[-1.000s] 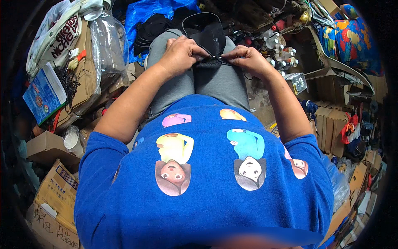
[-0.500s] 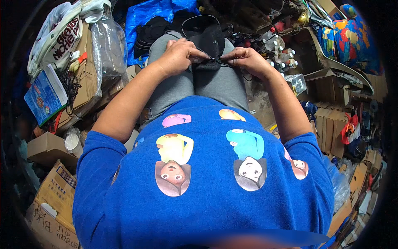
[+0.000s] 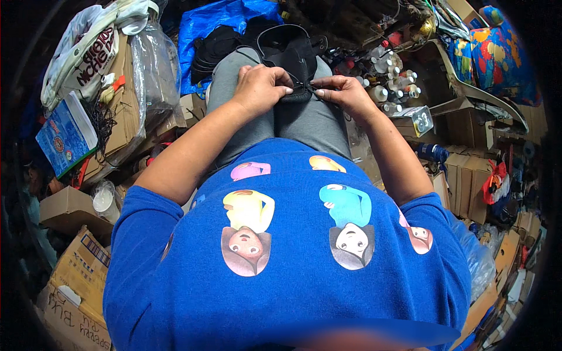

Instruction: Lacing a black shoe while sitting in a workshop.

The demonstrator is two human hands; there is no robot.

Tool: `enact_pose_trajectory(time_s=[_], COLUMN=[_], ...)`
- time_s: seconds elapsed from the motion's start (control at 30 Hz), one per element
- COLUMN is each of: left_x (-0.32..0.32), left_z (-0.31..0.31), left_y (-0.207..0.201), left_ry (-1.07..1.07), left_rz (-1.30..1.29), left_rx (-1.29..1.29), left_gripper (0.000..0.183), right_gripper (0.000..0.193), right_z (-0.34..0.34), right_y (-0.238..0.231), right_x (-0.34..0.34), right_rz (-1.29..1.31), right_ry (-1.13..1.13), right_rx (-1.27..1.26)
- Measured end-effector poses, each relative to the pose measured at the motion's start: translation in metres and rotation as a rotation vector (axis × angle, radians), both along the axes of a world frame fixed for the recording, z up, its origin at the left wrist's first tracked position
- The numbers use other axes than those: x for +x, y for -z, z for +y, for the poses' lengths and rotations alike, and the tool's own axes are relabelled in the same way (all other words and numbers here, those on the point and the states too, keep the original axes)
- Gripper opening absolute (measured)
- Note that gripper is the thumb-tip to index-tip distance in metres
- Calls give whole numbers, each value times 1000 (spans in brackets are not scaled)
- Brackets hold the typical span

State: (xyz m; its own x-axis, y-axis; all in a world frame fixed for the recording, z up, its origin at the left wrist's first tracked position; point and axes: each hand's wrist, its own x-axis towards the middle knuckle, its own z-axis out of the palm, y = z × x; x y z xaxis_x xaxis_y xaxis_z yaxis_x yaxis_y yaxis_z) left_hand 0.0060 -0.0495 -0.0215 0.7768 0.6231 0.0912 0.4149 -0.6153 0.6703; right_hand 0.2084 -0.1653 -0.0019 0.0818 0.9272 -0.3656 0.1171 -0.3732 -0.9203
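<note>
Across my grey-trousered knees lies a black shoe upper (image 3: 294,57), its round opening at the far end and its near end toward me. A thin dark lace (image 3: 301,85) crosses between my hands near that end. To its left, my left hand (image 3: 261,88) is closed, thumb and forefinger pinched on the lace. At the right side, my right hand (image 3: 346,95) pinches the other end of the lace with thumb and forefinger. The knot or loop between the fingertips is too small to make out.
More black pieces (image 3: 215,50) are piled beyond my left knee, by a blue plastic sheet (image 3: 202,20). Several small bottles (image 3: 392,82) stand to the right of my knees. Cardboard boxes (image 3: 73,207), a blue book (image 3: 66,134) and a white bag (image 3: 88,55) crowd the left.
My left hand has shifted slightly right and down, its thumb now stretched toward the lace. My right hand has dropped a little. The lace between them has changed shape.
</note>
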Motion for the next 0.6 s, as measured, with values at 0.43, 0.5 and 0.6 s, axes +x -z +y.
enact_pose_trajectory(time_s=[0.43, 0.5, 0.6], left_x=[17, 16, 11], left_z=[11, 10, 7], left_y=[-13, -29, -36], left_ry=[93, 131, 168], left_rz=[134, 215, 272], left_rx=[-223, -29, 171], left_gripper=[16, 15, 13], right_gripper=[18, 16, 16], right_z=[42, 48, 44], right_y=[-12, -19, -14], right_x=[8, 2, 7], right_rz=[-209, -254, -212], right_ry=[-275, -311, -324], right_rx=[-63, -68, -84])
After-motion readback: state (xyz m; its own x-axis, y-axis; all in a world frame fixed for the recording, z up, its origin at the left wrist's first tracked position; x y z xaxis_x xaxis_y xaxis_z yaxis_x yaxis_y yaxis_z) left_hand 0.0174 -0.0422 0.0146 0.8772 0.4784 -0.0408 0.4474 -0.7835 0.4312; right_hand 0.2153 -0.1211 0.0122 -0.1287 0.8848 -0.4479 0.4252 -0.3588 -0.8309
